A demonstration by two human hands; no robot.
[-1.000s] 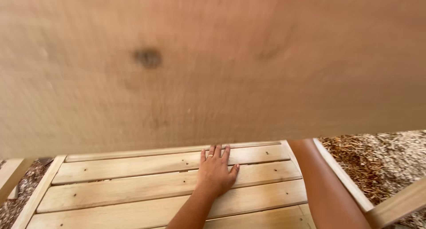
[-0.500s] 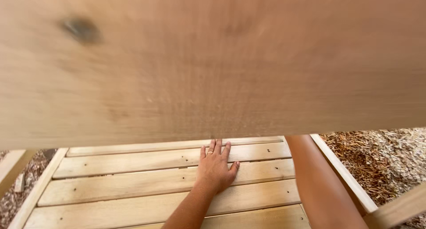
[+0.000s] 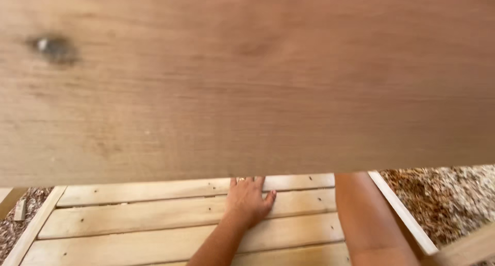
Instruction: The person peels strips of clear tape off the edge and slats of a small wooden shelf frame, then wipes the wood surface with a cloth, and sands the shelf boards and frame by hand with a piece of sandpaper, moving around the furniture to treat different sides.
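In the head view, a broad wooden board (image 3: 247, 80) fills the upper two thirds of the picture, close to the camera and blurred, with a dark knot near its left end. Its lower edge runs nearly level across the frame, rising slightly toward the right.

Below that edge lies a slatted wooden panel (image 3: 134, 214), made of pale planks running left to right with narrow gaps between them. A side rail bounds the panel on the left, and another slants down along its right edge.

The left hand (image 3: 248, 200) lies flat on the slats, palm down, fingers spread a little and holding nothing. Its fingertips reach up to the lower edge of the board and pass partly out of sight behind it. The thumb points right.

The right forearm (image 3: 368, 219) rises from the bottom of the frame and goes up behind the board. The right hand itself is hidden, so whether it grips anything cannot be told.

To the right of the panel lie wood chips (image 3: 443, 199) on the ground, and more show at the far left beside the rail. The slats on the left of the hand are bare.
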